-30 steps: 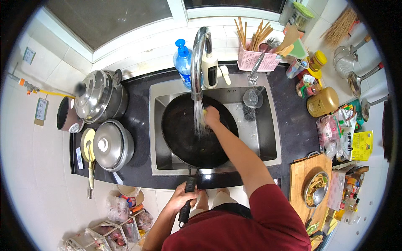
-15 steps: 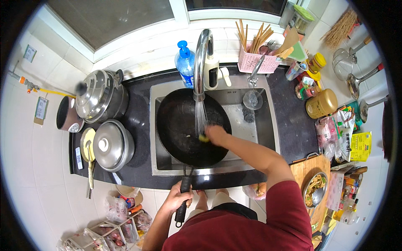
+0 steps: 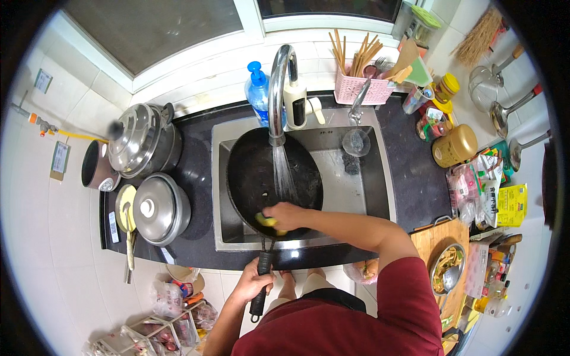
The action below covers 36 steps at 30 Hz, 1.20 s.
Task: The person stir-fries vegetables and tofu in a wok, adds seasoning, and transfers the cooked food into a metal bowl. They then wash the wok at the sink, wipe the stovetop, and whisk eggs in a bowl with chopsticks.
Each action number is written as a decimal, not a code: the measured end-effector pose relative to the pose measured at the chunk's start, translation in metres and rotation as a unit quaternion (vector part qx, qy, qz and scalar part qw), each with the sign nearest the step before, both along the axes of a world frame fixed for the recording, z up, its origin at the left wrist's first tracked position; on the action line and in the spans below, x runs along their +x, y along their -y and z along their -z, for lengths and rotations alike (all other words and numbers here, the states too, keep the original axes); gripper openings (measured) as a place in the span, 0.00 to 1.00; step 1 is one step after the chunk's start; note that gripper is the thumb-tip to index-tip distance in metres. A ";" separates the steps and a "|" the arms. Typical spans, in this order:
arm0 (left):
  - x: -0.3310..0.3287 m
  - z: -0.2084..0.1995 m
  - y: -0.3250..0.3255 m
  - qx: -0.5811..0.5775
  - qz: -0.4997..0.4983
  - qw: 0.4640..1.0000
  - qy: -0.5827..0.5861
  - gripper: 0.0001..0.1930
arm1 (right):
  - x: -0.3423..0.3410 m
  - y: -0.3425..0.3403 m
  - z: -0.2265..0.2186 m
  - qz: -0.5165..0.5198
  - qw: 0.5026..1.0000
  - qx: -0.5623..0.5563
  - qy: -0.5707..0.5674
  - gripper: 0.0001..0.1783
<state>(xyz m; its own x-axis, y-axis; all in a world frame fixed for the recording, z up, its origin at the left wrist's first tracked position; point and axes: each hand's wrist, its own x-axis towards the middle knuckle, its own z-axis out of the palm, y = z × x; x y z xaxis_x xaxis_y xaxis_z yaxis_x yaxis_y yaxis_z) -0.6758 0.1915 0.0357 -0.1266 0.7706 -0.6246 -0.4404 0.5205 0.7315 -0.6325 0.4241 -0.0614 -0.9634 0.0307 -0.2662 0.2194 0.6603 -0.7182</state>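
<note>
A large black wok (image 3: pixel 249 172) rests tilted in the left part of the steel sink (image 3: pixel 380 178). Its black handle (image 3: pixel 259 296) sticks out over the counter's front edge, and my left hand (image 3: pixel 252 280) is wrapped round it. Water streams from the chrome faucet (image 3: pixel 276 89) into the wok. My right hand (image 3: pixel 285 216) presses a yellow sponge (image 3: pixel 266 220) against the wok's inner wall, near the handle end. Part of the sponge is hidden beneath my fingers. A small pale scrap (image 3: pixel 265 194) lies in the wok.
A blue soap bottle (image 3: pixel 257 95) and a pink chopstick basket (image 3: pixel 361 89) stand behind the sink. Lidded steel pots (image 3: pixel 159 207) sit on the left counter. To the right are a gold jar (image 3: pixel 454 146) and a pan of food (image 3: pixel 446 270) on a wooden board (image 3: pixel 427 240).
My right hand has moved with the sponge toward me and slightly left, from under the water to the wok's near side. The wok has tilted slightly. My left hand keeps its hold.
</note>
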 end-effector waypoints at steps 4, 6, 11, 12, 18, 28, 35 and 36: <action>0.003 -0.010 0.001 -0.004 0.004 1.000 -0.012 0.15 | 0.010 -0.060 0.064 0.197 0.964 0.180 0.026 0.19; 0.006 -0.009 0.003 -0.001 0.004 1.000 -0.019 0.15 | -0.008 -0.080 0.053 0.308 0.937 0.160 -0.048 0.15; 0.012 -0.014 -0.002 -0.010 0.026 0.999 -0.047 0.14 | -0.055 -0.026 0.010 0.261 0.959 0.062 -0.090 0.18; 0.012 -0.015 -0.002 -0.012 0.030 0.998 -0.053 0.14 | -0.050 -0.013 0.004 0.166 0.973 0.093 -0.128 0.16; 0.010 -0.022 0.001 -0.032 0.011 0.996 -0.079 0.13 | 0.021 -0.018 0.037 0.073 0.974 0.213 0.007 0.14; 0.007 -0.023 0.006 -0.085 0.013 0.963 -0.254 0.15 | 0.013 -0.086 0.059 0.383 0.809 -0.437 -0.088 0.15; 0.003 -0.023 0.007 -0.091 0.007 0.944 -0.318 0.14 | -0.024 -0.041 0.033 0.383 0.636 -0.661 -0.110 0.27; 0.003 -0.023 0.006 -0.087 0.003 0.950 -0.301 0.14 | -0.028 -0.042 0.038 0.371 0.670 -0.635 -0.103 0.27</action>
<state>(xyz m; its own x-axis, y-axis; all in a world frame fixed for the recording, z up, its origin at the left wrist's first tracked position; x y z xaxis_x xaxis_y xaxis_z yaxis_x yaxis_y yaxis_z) -0.6723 0.1857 0.0584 -0.4962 0.6650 -0.5582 0.0340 0.6573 0.7528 -0.6605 0.4661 -0.0990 -0.8286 0.3961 -0.3957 -0.0405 -0.7473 -0.6633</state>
